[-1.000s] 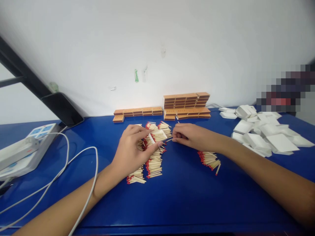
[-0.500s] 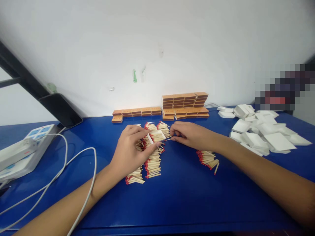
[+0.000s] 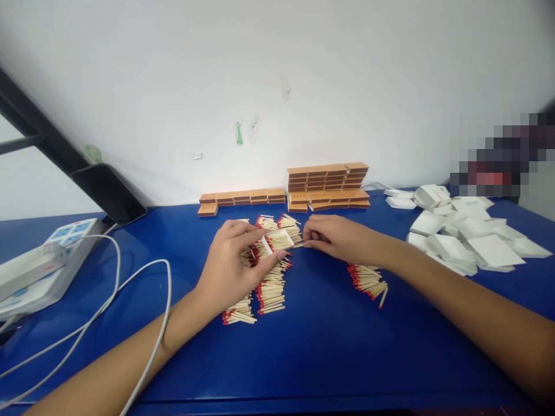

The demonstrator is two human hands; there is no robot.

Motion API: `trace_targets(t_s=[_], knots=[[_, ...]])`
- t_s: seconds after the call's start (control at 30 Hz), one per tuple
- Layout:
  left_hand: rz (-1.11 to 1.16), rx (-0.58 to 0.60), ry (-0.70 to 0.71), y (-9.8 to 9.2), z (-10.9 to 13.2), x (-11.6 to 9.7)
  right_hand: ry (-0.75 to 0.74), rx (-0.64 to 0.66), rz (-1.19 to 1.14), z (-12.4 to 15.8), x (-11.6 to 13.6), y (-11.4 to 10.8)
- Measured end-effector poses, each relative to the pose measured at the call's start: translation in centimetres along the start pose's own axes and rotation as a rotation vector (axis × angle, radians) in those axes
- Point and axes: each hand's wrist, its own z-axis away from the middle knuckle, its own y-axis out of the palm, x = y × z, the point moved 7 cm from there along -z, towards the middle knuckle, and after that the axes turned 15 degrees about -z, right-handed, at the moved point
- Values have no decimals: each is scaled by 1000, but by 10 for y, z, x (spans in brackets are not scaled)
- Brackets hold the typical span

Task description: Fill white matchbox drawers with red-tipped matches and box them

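Between the thumb and fingers of my left hand (image 3: 236, 260) is a white matchbox tray (image 3: 266, 245) with matches (image 3: 278, 240) lying inside. Around and under it spread rows of red-headed matches (image 3: 272, 289), partly covered by that hand. My right hand (image 3: 332, 237) is closed in a pinch at the tray's right, where the end of a match meets its fingertips; the exact grip is small and partly hidden. A smaller heap of matches (image 3: 367, 281) lies below the right wrist.
Orange-brown matchboxes (image 3: 327, 179) stand stacked against the wall, with a lower row (image 3: 243, 197) to their left. White empty trays (image 3: 468, 228) are piled at the right. A power strip (image 3: 56, 260), a white cable (image 3: 167, 289) and a black phone-like slab (image 3: 110, 193) occupy the left.
My right hand's fingertips have closed in slightly around the match end beside the tray. The left hand keeps the tray in nearly the same place; the whole view has shifted slightly.
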Motion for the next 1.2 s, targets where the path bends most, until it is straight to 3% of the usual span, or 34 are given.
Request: trace_targets(t_s=[0.37,1.2], knots=[[1,-4,13,1,-1,1,22,57,-1,3,0,3],[-8,2,18,1,0,0,2,35,22,2,6,4]])
